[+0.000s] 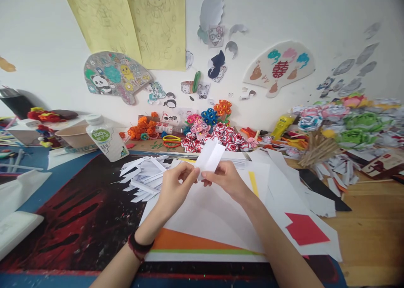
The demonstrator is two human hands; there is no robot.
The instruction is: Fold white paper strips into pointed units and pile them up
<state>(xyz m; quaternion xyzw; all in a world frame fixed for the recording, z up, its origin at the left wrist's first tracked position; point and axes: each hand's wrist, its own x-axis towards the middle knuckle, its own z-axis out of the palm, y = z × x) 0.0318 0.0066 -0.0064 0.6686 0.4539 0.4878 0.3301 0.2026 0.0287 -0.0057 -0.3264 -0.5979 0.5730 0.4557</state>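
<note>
We note the left hand [176, 186] and right hand [229, 180] pinched closed on the near end of the folded paper [211, 157], above the sheets [217, 214] and right of the strips [143, 182], apparently to steady its crease.

Your left hand [176, 183] and right hand [227, 178] cover parts of the folded paper's [212, 153] lower end, and you cannot see all your fingertips. The bottom edge cuts off your forearms [284, 246]; the top edge crops both yellow drawings [162, 31]. The bottle's [109, 141] smallest print is too small to read.
</note>
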